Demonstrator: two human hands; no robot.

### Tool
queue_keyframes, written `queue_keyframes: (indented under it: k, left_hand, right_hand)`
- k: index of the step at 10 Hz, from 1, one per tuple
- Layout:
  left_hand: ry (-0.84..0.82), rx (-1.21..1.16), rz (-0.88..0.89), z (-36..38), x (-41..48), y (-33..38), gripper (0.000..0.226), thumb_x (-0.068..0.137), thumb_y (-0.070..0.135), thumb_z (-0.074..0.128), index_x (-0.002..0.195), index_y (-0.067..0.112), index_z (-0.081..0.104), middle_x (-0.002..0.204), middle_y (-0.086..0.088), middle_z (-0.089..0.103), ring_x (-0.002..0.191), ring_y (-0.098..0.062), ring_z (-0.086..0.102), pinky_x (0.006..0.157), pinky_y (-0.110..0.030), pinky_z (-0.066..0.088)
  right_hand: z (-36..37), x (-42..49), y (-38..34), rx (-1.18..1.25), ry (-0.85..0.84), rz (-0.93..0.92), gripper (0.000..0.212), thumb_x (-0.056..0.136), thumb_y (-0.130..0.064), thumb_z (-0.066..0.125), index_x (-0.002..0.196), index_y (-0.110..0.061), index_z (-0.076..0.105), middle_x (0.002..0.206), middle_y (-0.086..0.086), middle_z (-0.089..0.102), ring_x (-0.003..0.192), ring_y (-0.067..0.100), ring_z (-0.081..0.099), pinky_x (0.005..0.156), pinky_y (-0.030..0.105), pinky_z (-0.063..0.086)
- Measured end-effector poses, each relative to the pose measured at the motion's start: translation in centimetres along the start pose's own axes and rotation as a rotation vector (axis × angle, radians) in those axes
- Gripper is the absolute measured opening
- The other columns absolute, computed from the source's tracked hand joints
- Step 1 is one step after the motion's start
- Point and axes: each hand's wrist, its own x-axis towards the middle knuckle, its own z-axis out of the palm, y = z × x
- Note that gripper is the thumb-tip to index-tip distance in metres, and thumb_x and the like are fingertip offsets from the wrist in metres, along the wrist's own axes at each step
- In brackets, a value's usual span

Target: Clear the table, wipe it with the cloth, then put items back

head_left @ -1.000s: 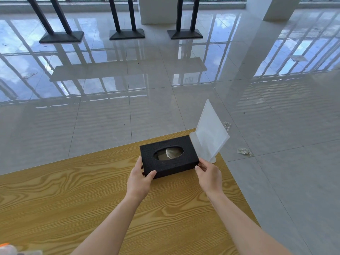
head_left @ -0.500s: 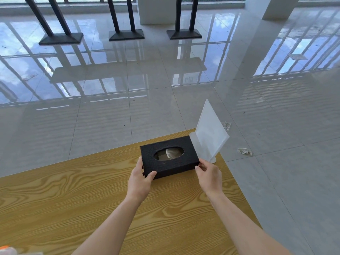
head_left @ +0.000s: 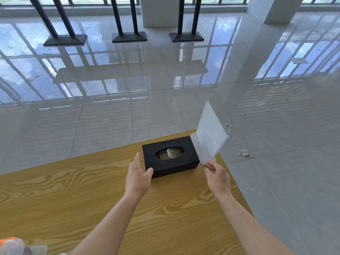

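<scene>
A black tissue box [head_left: 171, 156] with an oval opening lies near the far right corner of the wooden table [head_left: 73, 190]. A frosted white acrylic sign stand [head_left: 209, 135] stands upright against the box's right end. My left hand [head_left: 138, 173] is at the box's left front corner, fingers straight, with only the thumb touching the box. My right hand [head_left: 218, 176] is off the box, to its right, fingers loosely curled with nothing in them. Its fingertips are just below the stand's lower corner. No cloth is in view.
The table's right edge runs just past my right hand, and its far edge lies right behind the box. An orange-and-clear object [head_left: 11, 245] shows at the bottom left corner. Scraps [head_left: 243, 153] lie on the glossy tiled floor. Black stand bases [head_left: 128, 36] are far off.
Both hands gripped the ends of the tissue box before. Now the right hand has drawn away to the right and the left hand has opened, leaving the box resting on the table.
</scene>
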Motion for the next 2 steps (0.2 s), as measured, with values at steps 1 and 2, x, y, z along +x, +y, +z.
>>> queue_keyframes:
  k: [1,2]
  left_hand:
    - [-0.020,0.089,0.021,-0.8,-0.9,0.4,0.076,0.094,0.015,0.057,0.157,0.021,0.015,0.157,-0.007,0.031,0.141,-0.024,0.034,0.104,-0.032,0.032]
    - [-0.034,0.146,0.034,-1.3,-2.1,0.6,0.077,0.094,0.016,0.056,0.158,0.022,0.014,0.156,-0.009,0.031,0.136,-0.025,0.040,0.094,-0.028,0.033]
  right_hand:
    - [-0.5,-0.5,0.4,-0.009,-0.007,-0.008,0.036,0.097,-0.010,0.057,0.133,-0.012,0.059,0.125,0.000,0.067,0.114,0.014,0.061,0.098,0.028,0.046]
    - [-0.8,-0.6,0.5,-0.018,0.007,-0.016,0.035,0.097,-0.011,0.058,0.132,-0.013,0.060,0.123,0.000,0.068,0.113,0.013,0.061,0.099,0.031,0.048]
